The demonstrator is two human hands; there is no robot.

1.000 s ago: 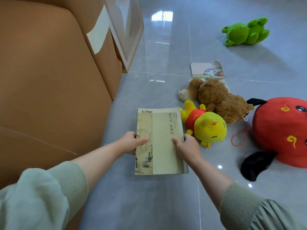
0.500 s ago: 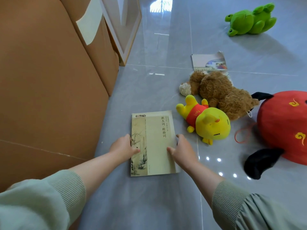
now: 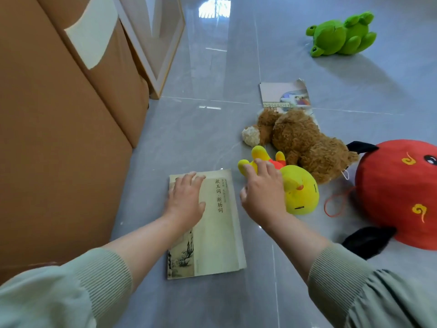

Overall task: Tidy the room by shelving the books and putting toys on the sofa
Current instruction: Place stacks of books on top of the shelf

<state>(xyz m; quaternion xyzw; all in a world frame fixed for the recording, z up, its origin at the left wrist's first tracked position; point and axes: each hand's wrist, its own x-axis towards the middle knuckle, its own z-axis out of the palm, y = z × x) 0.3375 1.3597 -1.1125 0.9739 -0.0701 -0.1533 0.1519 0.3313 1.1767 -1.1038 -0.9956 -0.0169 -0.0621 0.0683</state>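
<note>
A pale yellow book [image 3: 217, 237] with black Chinese characters lies flat on the grey floor. My left hand [image 3: 186, 200] rests open on its upper left part, fingers spread. My right hand [image 3: 262, 190] hovers open over the yellow plush toy with a red shirt [image 3: 300, 192], fingers touching its arm and body. Behind it lies a brown curly plush dog [image 3: 305, 143], partly covering a second thin book [image 3: 286, 95]. A big red round plush with black horns [image 3: 399, 192] sits at the right. A green plush frog [image 3: 343, 34] lies far back on the floor.
A tall brown cardboard box [image 3: 59, 138] with pale tape stands close on the left. Behind it a light wooden frame [image 3: 163, 55] leans on the floor. Glossy grey tiles [image 3: 212, 67] stretch ahead between the box and the toys.
Both hands let go of the book's sides. The left hand slid up onto the cover. The right hand moved right and forward onto the yellow plush toy. The book stayed on the floor.
</note>
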